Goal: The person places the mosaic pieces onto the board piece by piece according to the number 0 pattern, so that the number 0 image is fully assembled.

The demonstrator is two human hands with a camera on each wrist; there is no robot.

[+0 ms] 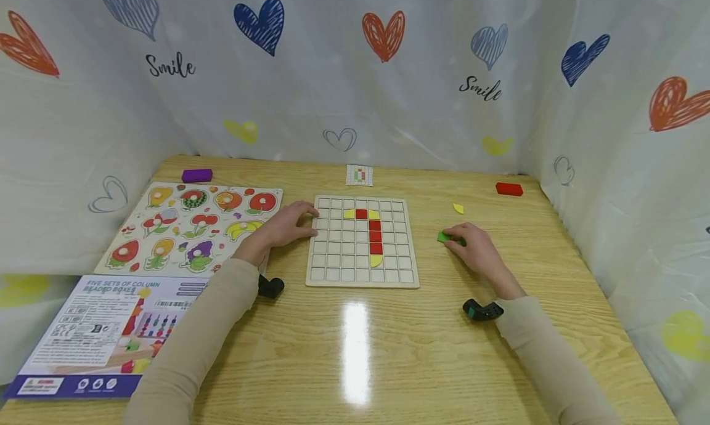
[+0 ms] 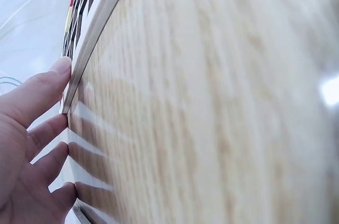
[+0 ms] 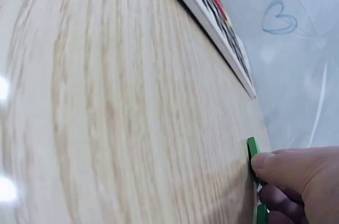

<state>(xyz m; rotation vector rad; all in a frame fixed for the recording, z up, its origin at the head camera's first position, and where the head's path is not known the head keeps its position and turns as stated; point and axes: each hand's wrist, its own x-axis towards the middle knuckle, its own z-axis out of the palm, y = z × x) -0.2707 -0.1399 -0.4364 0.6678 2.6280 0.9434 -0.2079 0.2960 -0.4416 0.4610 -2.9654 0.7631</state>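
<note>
A wooden grid board [image 1: 362,282] lies at the table's middle. Red squares and yellow curved pieces form a column shape in its cells. My left hand [image 1: 288,223] rests with straight fingers against the board's left edge. The left wrist view shows those fingertips [image 2: 58,68] pressed on the board's rim [image 2: 100,17]. To the right of the board, my right hand [image 1: 470,241] lies on the table and pinches a flat green piece [image 1: 443,236]. In the right wrist view the thumb [image 3: 275,166] presses on the green piece [image 3: 252,147], with the board [image 3: 212,17] beyond it.
A yellow piece [image 1: 458,208] lies right of the board and a red block [image 1: 509,189] at the back right. A purple block [image 1: 196,175], a fruit puzzle [image 1: 191,228] and a printed box [image 1: 94,332] fill the left side. A small card [image 1: 359,174] lies behind the board. Heart-print curtains surround the table [image 1: 355,351].
</note>
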